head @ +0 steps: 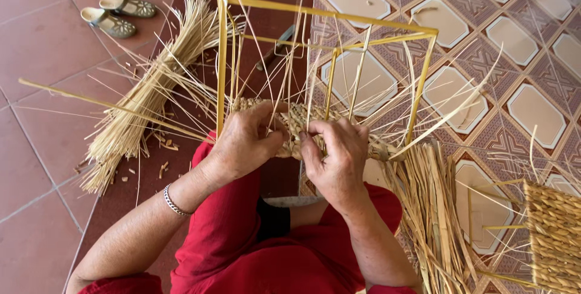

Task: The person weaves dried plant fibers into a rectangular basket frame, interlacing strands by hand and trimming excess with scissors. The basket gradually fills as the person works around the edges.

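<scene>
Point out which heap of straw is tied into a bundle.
The straw bundle on the red tiles beside the left hand is the one: its stalks are gathered tight and fan out at both ends. The loose strands by the right hand lie unbound.

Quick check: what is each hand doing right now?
Left hand: closed on the woven straw strip.
Right hand: fingers curled, pinching the same strip.
</scene>
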